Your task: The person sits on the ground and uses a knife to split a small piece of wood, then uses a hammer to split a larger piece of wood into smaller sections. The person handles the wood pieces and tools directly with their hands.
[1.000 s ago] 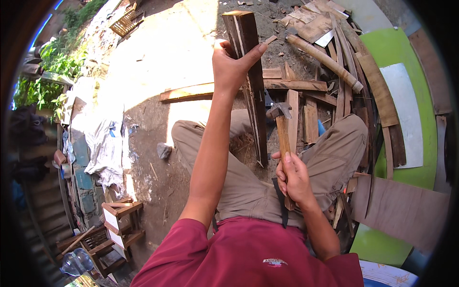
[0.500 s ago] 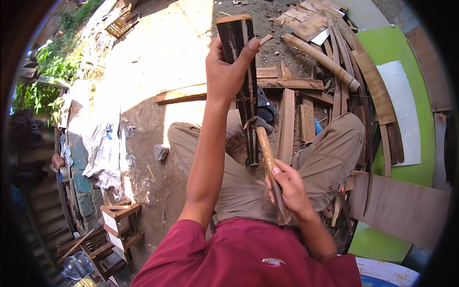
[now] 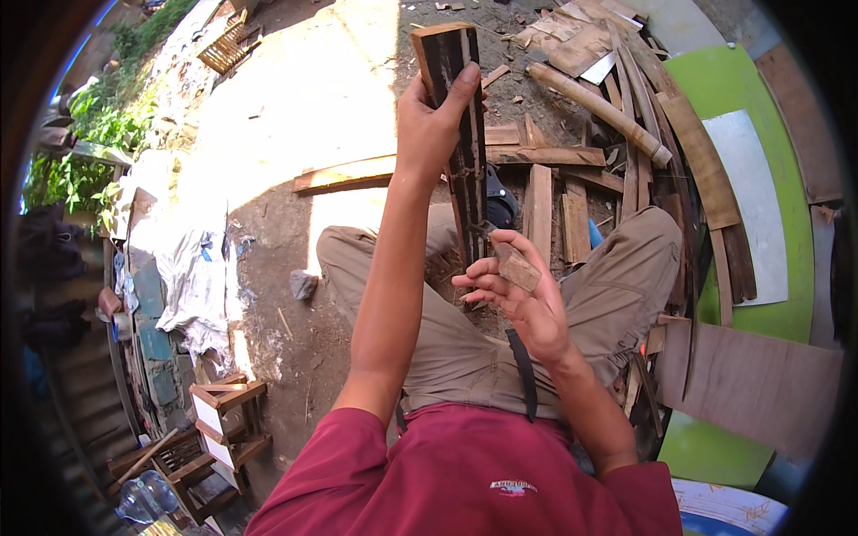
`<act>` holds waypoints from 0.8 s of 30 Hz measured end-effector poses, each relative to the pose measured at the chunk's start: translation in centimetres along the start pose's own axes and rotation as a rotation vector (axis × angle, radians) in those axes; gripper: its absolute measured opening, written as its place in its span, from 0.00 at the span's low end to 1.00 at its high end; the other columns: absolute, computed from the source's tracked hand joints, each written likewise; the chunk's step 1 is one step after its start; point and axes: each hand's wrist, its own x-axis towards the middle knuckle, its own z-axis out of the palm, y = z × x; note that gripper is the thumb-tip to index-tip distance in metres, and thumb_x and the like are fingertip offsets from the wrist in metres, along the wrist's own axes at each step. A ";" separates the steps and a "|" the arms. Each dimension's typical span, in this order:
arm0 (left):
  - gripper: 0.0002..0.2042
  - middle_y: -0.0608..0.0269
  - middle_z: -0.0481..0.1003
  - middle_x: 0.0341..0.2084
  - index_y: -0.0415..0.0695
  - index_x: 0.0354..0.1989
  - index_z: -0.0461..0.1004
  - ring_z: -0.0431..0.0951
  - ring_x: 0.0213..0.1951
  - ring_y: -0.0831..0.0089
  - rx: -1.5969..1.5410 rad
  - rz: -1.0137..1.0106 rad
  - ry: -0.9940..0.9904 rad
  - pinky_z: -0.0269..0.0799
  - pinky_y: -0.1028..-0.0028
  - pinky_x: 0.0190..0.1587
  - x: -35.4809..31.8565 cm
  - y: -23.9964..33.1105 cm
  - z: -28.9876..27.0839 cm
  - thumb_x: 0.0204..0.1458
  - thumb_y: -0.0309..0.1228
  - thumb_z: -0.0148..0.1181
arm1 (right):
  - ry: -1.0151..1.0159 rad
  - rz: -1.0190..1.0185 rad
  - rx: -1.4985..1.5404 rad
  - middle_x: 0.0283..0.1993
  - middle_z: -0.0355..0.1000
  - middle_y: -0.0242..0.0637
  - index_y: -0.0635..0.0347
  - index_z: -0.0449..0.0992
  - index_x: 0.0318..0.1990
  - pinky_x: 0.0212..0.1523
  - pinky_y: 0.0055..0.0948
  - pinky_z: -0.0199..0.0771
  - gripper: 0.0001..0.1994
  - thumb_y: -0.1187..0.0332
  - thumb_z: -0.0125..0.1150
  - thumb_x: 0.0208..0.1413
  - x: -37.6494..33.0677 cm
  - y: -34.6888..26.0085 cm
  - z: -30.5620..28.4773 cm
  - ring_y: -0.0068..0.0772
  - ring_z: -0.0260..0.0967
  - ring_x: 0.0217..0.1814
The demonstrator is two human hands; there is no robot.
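Observation:
My left hand [image 3: 435,121] is wrapped round the upper part of a long dark wooden board [image 3: 466,170], its thumb lying along the face. The board stands tilted upright between my legs, with a pale cut end at the top. By its lower part, my right hand [image 3: 527,308] loosely holds a hammer [image 3: 518,270], some fingers stretched out. The brown handle's end points up toward me, so the tool looks short. Much of the hammer's head is hidden, and I cannot tell whether it touches the board.
Wooden offcuts [image 3: 539,210] lie ahead and to the right, near a thick round pole [image 3: 603,112]. Green sheets [image 3: 778,214] and a plywood panel [image 3: 746,389] are at the right. A grey stone [image 3: 303,285] and a small wooden frame [image 3: 228,429] are on the left.
My right hand has risen toward the board and its grip has loosened. The hammer's handle, which pointed down toward my waist, now points up. The board has tilted slightly.

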 end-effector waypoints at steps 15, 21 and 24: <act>0.43 0.55 0.80 0.33 0.36 0.49 0.76 0.81 0.35 0.68 -0.022 -0.104 -0.072 0.78 0.68 0.39 -0.4 0.1 -0.4 0.62 0.69 0.31 | 0.167 -0.712 -0.453 0.33 0.69 0.34 0.60 0.69 0.38 0.25 0.24 0.65 0.12 0.61 0.54 0.71 6.1 -4.0 -1.2 0.23 0.60 0.19; 0.44 0.56 0.79 0.29 0.36 0.42 0.78 0.79 0.31 0.71 0.017 -0.078 -0.071 0.75 0.70 0.34 -1.4 1.2 1.8 0.61 0.71 0.31 | 0.296 -0.837 -0.415 0.26 0.59 0.27 0.57 0.63 0.39 0.19 0.19 0.55 0.13 0.59 0.52 0.72 11.1 -3.0 0.4 0.14 0.52 0.20; 0.44 0.57 0.78 0.28 0.36 0.41 0.78 0.78 0.29 0.72 0.033 -0.034 -0.057 0.73 0.72 0.32 -1.3 1.1 1.8 0.62 0.71 0.31 | 0.281 -0.893 -0.397 0.26 0.59 0.26 0.58 0.64 0.40 0.20 0.19 0.55 0.13 0.59 0.55 0.71 11.7 -4.8 2.2 0.14 0.52 0.20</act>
